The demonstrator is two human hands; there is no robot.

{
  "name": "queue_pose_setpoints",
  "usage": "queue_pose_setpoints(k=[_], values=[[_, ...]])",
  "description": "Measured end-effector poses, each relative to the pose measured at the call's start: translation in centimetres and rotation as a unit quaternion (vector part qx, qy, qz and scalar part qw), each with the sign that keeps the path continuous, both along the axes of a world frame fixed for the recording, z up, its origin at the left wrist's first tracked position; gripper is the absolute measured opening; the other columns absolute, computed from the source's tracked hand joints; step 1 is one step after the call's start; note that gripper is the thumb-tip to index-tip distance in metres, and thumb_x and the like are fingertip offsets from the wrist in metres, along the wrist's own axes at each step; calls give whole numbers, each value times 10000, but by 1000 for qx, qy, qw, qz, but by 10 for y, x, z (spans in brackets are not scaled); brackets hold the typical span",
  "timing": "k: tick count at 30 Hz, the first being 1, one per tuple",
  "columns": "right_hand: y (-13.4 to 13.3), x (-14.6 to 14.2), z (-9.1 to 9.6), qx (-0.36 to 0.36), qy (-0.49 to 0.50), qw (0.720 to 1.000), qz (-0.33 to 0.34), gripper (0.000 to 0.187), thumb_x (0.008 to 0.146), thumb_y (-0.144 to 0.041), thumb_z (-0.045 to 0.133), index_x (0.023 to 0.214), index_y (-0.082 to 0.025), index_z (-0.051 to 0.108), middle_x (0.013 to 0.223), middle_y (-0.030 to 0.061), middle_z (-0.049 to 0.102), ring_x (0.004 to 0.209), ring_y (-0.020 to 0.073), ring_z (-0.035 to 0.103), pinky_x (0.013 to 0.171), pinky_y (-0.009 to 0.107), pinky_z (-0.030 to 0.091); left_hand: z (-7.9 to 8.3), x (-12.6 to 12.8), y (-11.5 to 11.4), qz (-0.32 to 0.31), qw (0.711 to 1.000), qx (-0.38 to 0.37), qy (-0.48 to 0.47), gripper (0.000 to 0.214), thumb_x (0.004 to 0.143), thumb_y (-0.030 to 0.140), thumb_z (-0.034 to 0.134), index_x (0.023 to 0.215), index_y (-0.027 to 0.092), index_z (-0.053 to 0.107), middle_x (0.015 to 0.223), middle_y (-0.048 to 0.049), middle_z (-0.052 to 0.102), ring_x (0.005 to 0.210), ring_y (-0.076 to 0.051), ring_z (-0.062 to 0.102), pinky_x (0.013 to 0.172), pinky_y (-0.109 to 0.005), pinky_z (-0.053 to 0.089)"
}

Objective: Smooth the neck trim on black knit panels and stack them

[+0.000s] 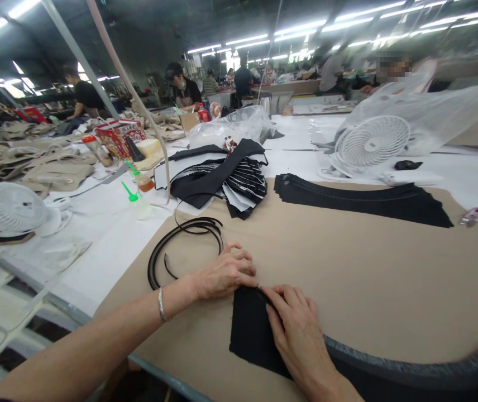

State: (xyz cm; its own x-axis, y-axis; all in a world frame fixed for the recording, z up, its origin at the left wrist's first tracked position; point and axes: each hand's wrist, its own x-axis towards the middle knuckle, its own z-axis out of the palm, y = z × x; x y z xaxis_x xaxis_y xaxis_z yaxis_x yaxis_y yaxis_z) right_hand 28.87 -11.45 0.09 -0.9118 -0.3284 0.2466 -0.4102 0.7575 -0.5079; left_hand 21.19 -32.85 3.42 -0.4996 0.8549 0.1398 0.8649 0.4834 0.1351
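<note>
A black fabric piece (249, 335) lies on the tan paper sheet (368, 279) close to me. My left hand (224, 273), a bracelet on its wrist, has its fingers curled and pinched at the top edge of that piece. My right hand (295, 329) rests flat on the black fabric, its fingers pressed down and meeting the left hand at the same edge. A bundle of thin black curved strips (186, 240) lies just left of my left hand.
A long stack of black curved pieces (360, 198) lies farther back, a heap of black and striped cut pieces (222, 176) to its left. Two white fans (371, 142) (6, 209), two green-capped bottles (138, 201), plastic bags and other workers fill the background.
</note>
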Motion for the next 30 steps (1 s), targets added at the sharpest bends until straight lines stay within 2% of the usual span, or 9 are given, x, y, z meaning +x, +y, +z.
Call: queue_pose_setpoints(k=[11, 18, 30], values=[[0, 2, -1, -13, 29, 999, 13, 381, 884, -85, 477, 1213, -241, 590, 993, 32, 607, 908, 190, 492, 771, 348, 332, -1, 1, -1, -16, 999, -14, 33, 206, 951, 232, 450, 1035, 284, 631, 1041, -3, 666, 1082, -166, 482, 1027, -429, 189], [-1, 4, 0, 41, 70, 997, 21, 405, 890, -80, 412, 1238, -199, 581, 1020, 70, 625, 914, 201, 493, 782, 363, 338, 3, 2, -1, -29, 998, -40, 47, 222, 974, 246, 412, 1038, 270, 622, 1050, -15, 655, 1087, -164, 480, 1042, -425, 192], [-1, 6, -6, 115, 90, 989, 31, 458, 835, -69, 481, 1273, -187, 547, 1076, 62, 622, 944, 217, 493, 811, 393, 336, 4, 3, -2, -26, 998, -38, 31, 252, 968, 234, 409, 1121, 276, 604, 1047, -34, 661, 1091, -174, 500, 1024, -415, 257]])
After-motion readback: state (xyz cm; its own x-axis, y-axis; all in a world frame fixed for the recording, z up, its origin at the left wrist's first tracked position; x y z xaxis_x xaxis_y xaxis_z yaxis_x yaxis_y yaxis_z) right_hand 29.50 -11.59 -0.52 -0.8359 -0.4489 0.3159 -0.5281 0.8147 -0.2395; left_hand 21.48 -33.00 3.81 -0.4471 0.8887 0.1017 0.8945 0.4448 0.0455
